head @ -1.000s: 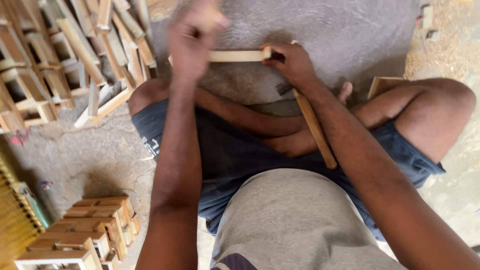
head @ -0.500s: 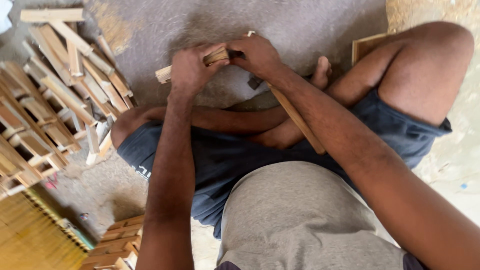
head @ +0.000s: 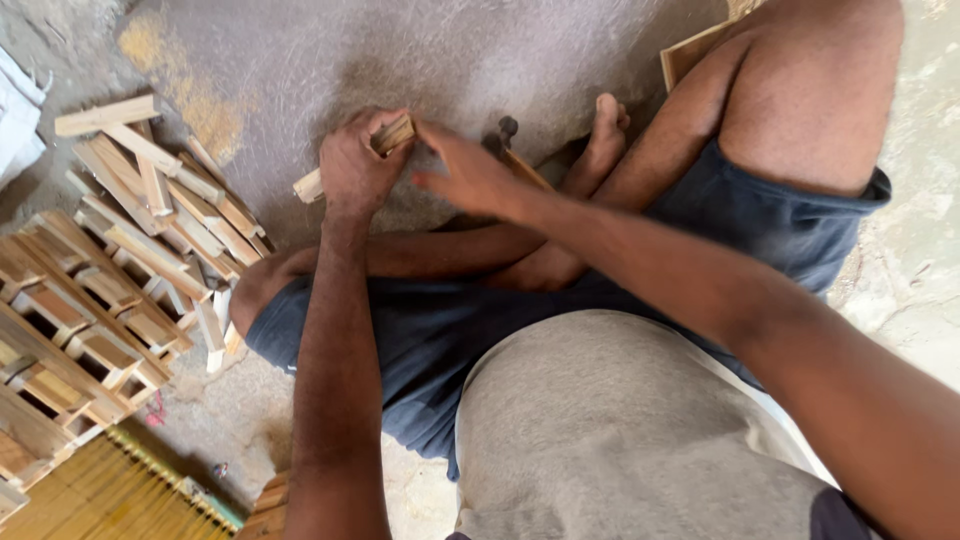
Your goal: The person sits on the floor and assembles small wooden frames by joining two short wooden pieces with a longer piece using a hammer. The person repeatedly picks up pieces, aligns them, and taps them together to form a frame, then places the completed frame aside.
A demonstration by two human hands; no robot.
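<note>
A short wooden strip is being gripped in the left hand at upper centre of the frame, with the right hand touching it from the right. Loose wooden slats are being kept piled at the left edge, above stacked wooden frames in the lower left. A board is being leaned at upper right.

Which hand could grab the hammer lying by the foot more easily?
Probably the right hand. It hovers with loose fingers just beside the hammer near the foot, while the left hand is clamped around the wooden stick.
</note>
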